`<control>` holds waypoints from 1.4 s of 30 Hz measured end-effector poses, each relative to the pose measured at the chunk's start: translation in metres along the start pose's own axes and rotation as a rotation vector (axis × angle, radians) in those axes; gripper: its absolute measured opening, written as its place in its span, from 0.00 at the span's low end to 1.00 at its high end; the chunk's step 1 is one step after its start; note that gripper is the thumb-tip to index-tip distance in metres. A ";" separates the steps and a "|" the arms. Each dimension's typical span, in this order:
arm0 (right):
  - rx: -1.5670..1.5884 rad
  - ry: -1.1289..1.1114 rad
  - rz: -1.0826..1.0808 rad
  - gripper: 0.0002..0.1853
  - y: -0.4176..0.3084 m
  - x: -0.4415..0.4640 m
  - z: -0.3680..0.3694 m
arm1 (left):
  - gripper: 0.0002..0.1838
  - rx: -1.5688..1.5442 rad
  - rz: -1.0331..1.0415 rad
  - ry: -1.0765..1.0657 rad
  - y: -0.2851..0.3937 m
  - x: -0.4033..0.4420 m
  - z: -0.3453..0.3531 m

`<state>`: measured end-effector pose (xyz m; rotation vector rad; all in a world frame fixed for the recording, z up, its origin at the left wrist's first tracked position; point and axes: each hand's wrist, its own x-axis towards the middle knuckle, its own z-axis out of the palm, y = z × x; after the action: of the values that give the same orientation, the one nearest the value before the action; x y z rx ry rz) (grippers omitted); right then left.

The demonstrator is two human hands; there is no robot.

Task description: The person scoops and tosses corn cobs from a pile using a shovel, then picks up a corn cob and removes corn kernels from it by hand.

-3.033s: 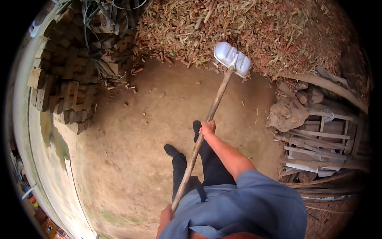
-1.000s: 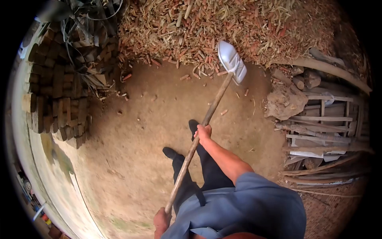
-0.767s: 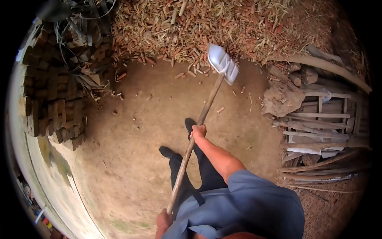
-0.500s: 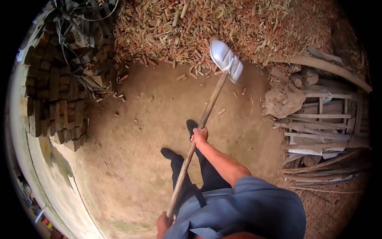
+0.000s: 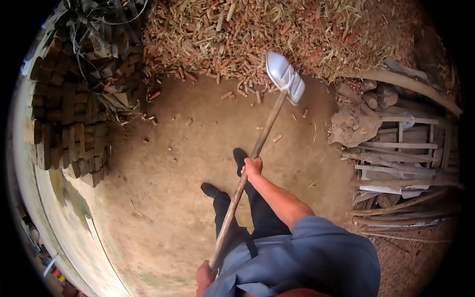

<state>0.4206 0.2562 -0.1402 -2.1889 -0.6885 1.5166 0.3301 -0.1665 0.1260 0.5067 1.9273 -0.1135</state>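
A shovel with a silvery metal blade and a long wooden handle slants across the view. My right hand is wrapped round the middle of the handle, above my dark shoes. Lower down, my left hand grips the handle's rear end, close to my body; part of it is hidden. The blade is at the near edge of a heap of corn cobs and dry husks. Whether it touches the ground cannot be told.
Stacked bricks stand on the left with dark straps on top. On the right lie a big lump of stone or earth, logs, poles and a wooden frame. Loose cobs dot the dirt floor.
The shovel blade has shifted slightly right and toward me. Both hands keep their hold on the handle, nearly in the same place.
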 end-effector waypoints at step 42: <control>0.051 -0.043 0.139 0.16 -0.014 -0.003 -0.035 | 0.12 0.085 -0.213 -0.141 0.029 -0.032 0.001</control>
<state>0.4499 0.2644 -0.1181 -2.2123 -0.5142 1.6357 0.3523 -0.1503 0.1587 0.3389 1.8391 -0.3600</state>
